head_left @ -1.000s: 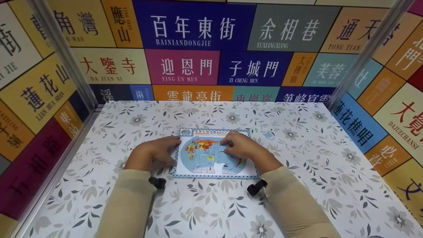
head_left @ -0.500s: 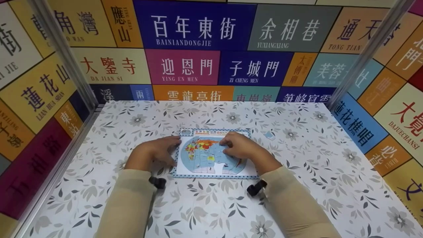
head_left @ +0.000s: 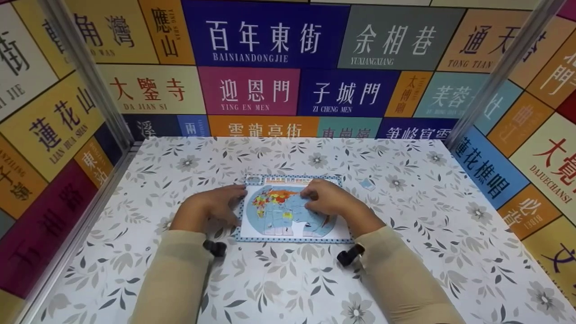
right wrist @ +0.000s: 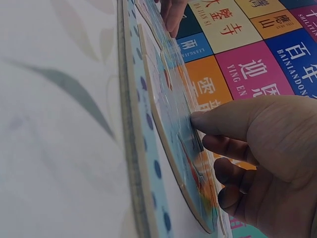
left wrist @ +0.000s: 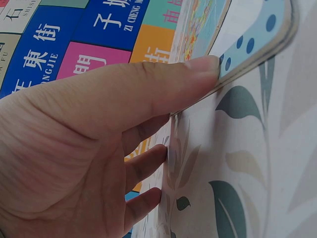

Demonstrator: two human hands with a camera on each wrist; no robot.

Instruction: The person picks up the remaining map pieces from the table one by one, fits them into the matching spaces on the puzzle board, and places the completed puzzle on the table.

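Note:
A flat world-map jigsaw puzzle [head_left: 270, 220] with a blue dotted border lies on the table. A white gap shows near the bottom of its map. My left hand [head_left: 220, 204] is at its left edge; in the left wrist view, the thumb [left wrist: 198, 72] touches the dotted border [left wrist: 250, 47] while the other fingers bend toward the tabletop. Over the map's right part, my right hand [head_left: 328, 198] pinches a blue puzzle piece [right wrist: 185, 121] between thumb and fingers, low over the map. That hand covers the puzzle's upper right area.
One loose pale-blue puzzle piece [head_left: 367, 184] lies on the table beyond the right hand. White leaf-and-flower cloth [head_left: 288, 279] covers the table. Panels with large Chinese characters [head_left: 265, 33] wall in the back and both sides, with metal posts [head_left: 488, 81] at the corners.
Hardly anything differs: the left hand stays at the puzzle's left edge, and the right hand shifts only very slightly over the map.

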